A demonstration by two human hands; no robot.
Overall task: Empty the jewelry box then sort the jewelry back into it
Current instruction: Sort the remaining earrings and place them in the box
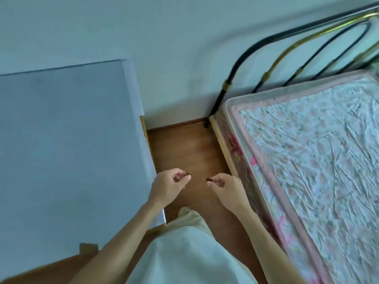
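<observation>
My left hand (pixel 170 184) pinches a small brown-gold piece of jewelry (pixel 188 172) between thumb and fingertips. Beside it, my right hand (pixel 225 186) pinches a second small dark piece (pixel 208 179) with a thin pin sticking out to the left. Both hands are raised over the wooden floor, a short gap apart, level with each other. The pieces are too small and blurred to name exactly. No jewelry box is in view.
A pale blue-grey table top (pixel 65 144) fills the left side. A bed with a floral mattress (pixel 311 152) and a black-and-brass rail (pixel 266 74) fills the right. A narrow strip of wooden floor (pixel 184 148) runs between them to the wall.
</observation>
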